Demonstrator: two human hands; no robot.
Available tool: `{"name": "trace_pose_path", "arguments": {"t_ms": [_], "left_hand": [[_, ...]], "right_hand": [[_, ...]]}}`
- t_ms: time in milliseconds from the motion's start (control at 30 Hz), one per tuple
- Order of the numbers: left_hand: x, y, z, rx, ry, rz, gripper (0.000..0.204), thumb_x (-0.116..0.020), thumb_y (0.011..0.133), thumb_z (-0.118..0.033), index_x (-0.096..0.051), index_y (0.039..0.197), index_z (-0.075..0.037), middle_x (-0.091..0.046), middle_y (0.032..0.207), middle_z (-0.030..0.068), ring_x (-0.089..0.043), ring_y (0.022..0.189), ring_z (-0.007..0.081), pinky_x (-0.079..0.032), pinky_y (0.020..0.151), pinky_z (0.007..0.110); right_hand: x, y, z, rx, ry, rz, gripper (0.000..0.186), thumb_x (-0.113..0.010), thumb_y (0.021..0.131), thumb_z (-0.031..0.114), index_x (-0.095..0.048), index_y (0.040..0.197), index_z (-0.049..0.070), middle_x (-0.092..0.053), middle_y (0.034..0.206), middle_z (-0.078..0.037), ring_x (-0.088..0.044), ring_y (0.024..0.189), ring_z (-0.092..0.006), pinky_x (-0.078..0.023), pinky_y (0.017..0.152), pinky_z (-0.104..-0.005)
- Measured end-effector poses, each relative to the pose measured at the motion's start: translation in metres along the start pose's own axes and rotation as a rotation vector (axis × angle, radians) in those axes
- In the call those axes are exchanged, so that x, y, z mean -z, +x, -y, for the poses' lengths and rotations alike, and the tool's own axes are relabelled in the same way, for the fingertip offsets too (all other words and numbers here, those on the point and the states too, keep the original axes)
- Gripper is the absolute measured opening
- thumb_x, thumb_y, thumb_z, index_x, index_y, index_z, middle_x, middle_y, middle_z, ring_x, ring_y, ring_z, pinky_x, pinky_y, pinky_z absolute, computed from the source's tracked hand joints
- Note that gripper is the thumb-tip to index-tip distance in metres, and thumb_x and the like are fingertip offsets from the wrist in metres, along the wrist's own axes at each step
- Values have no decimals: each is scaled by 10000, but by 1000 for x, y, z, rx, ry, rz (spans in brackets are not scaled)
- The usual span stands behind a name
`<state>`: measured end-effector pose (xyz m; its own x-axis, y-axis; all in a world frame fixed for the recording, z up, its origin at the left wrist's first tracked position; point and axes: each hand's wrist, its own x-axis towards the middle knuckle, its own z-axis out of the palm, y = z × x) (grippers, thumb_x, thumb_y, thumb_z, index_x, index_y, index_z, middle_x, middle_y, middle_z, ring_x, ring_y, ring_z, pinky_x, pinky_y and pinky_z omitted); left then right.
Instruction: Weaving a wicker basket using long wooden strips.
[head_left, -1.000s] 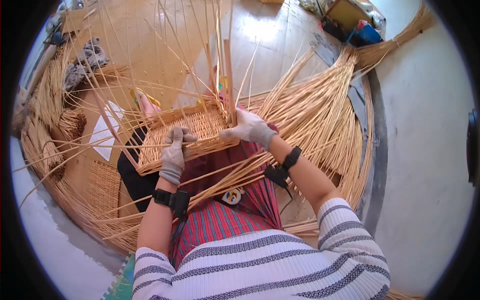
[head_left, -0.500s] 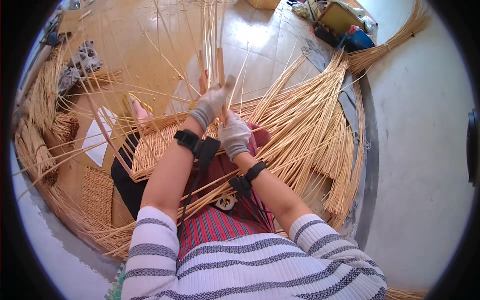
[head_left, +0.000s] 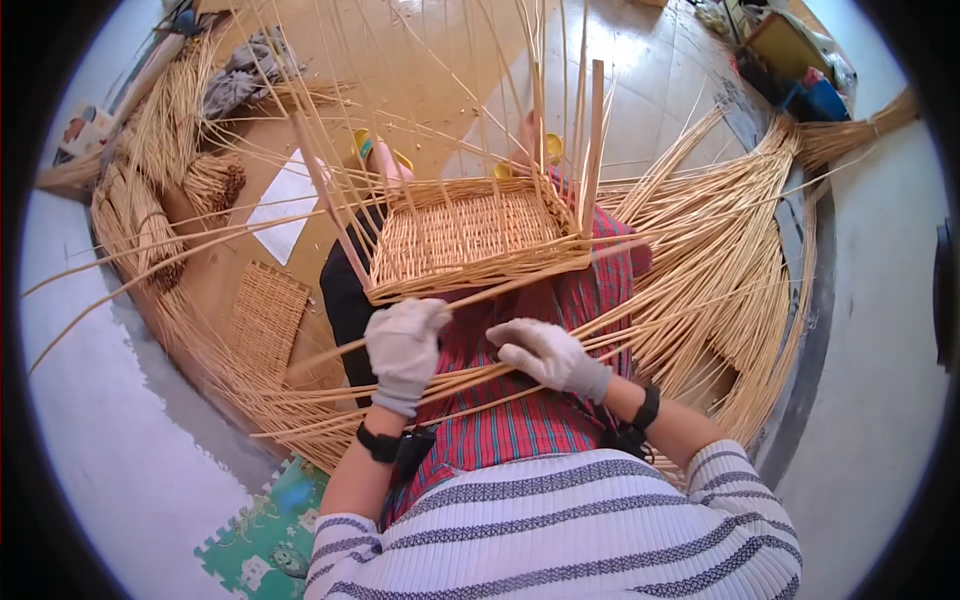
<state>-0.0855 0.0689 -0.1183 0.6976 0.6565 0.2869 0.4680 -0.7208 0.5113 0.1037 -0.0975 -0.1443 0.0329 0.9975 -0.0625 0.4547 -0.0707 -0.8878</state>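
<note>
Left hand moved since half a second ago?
Yes: against the woven panel on the floor, the left hand has shifted leftward and toward the person's body.

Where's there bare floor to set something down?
Shiny floor beyond the basket looks bare, between its right upright and the blue item, with fanned stalks nearer. It's crowded left, among stalk bundles, and around the left hand and right hand.

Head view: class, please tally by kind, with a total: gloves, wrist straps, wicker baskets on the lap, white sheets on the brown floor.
Fabric gloves: 2
Black wrist straps: 2
Unfinished wicker basket: 1
White sheet: 1
Total: 6
</note>
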Motion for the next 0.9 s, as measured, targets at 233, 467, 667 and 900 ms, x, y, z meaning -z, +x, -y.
{"name": "trace_pose_path", "arguments": {"t_ms": [233,467,667,900], "left_hand": [[40,16,44,-90,-117,-63,117,-700,822,-124,-688,938,-127,-694,844,75,-679,801,248,-504,763,383],[5,4,62,168,-520,-23,184,-651,969,-149,-650,1112,-32,-704,963,124,-657,693,224,-534,666,324],[-13,-1,70,624,-487,104,501,-418,993,3,-375,1479,-106,-619,1359,161,-643,558,156,-523,516,278],[-29,1,82,412,-569,-187,424,-454,1052,-95,-386,1471,-81,-634,1305,141,-591,522,126,-514,506,248]], "right_hand": [[111,-6,47,83,679,-693,196,-570,1026,153,-596,1174,27,-689,1022,-80,-686,908,-194,-566,793,-322],[75,25,32,-14,614,-760,55,-645,979,67,-608,1015,51,-708,980,-98,-699,820,-169,-617,728,-303],[26,41,-22,-207,835,-758,74,-682,962,102,-624,988,64,-719,926,-82,-715,773,-170,-612,662,-288],[26,50,-66,-282,858,-744,84,-709,940,107,-638,971,75,-719,855,-69,-708,735,-171,-576,644,-274]]}}
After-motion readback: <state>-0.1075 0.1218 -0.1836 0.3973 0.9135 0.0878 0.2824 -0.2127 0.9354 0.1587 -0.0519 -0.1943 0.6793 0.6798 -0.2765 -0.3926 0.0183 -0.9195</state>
